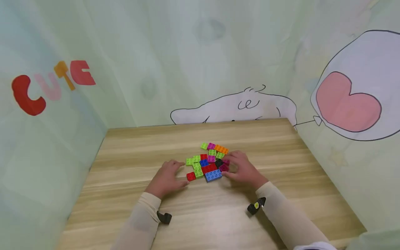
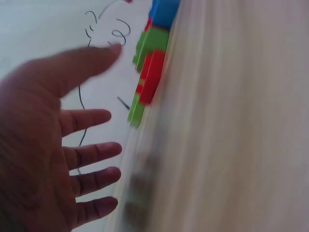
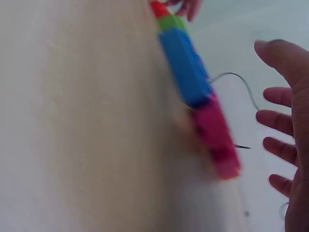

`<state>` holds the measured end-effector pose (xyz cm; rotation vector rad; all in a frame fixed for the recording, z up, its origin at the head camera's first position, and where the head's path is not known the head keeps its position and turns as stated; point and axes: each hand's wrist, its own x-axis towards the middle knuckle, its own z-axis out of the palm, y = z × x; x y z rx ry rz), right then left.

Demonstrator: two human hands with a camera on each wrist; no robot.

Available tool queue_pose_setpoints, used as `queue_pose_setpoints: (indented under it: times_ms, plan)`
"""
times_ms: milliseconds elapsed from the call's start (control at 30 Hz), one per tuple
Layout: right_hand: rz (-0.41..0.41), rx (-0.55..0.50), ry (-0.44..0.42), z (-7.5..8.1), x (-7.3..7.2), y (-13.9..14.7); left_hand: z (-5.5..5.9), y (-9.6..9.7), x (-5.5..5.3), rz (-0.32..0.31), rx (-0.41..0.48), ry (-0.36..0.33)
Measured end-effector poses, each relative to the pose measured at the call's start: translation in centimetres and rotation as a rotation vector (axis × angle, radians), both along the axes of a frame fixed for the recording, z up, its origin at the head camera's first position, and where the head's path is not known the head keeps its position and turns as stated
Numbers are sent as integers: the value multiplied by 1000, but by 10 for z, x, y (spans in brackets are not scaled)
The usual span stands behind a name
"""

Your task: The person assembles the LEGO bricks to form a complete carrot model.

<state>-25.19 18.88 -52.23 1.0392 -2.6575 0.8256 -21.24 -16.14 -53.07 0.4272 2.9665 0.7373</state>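
A loose cluster of toy building bricks lies flat on the table, in green, red, blue, orange, magenta and black. My left hand [image 1: 166, 177] is at the cluster's left side, beside a red brick [image 1: 191, 176] and a light green brick [image 1: 189, 161]. In the left wrist view its fingers [image 2: 94, 153] are spread and hold nothing. On the other side, my right hand [image 1: 243, 169] is by the magenta bricks [image 1: 224, 167] and the light blue brick [image 1: 214, 175]. The right wrist view shows that hand's fingers apart, gripping nothing.
The wooden table [image 1: 125, 146] reaches back to a pale curtain [image 1: 156, 62] printed with a cartoon animal and a balloon. An orange brick [image 1: 221, 149] lies at the cluster's back right. Black straps circle both sleeves.
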Motion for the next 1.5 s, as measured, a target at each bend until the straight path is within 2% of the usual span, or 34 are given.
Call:
queue_pose_setpoints:
  times_ms: [100, 200, 333, 533, 667, 800, 867, 967, 1133, 1233, 1367, 1433, 1500]
  plan:
    - [-6, -38, 16, -17, 9, -9, -6, 9, 2, 17, 4, 31]
    - [-32, -64, 16, -29, 15, -17, -8, 17, 0, 4, 30, 57]
    - [-36, -60, 19, -31, 18, -24, -12, 23, -2, -22, 51, 67]
    - [-35, -18, 21, -32, 19, -29, -18, 24, -3, -25, 63, 77]
    - [-44, -10, 22, -33, 18, -28, -17, 24, -2, -28, 91, 45]
    - [-54, 17, 24, -36, 16, -28, -14, 26, 5, -40, 127, -19]
    - [-62, 43, 23, -36, 16, -28, -14, 29, 9, -59, 136, -43]
    - [-73, 76, 28, -36, 17, -29, -15, 37, 15, -120, 136, -43]
    - [-76, 87, 36, -35, 18, -31, -17, 52, 21, -188, 160, -6]
    - [-73, 84, 23, -35, 18, -31, -16, 54, 24, -165, 169, 28]
    - [-78, 66, -15, -34, 19, -32, -13, 55, 28, -123, 233, 137]
    - [-83, 44, -22, -32, 21, -33, -11, 56, 28, -126, 291, 204]
    - [-81, 4, -11, -31, 24, -35, -10, 58, 28, -154, 343, 261]
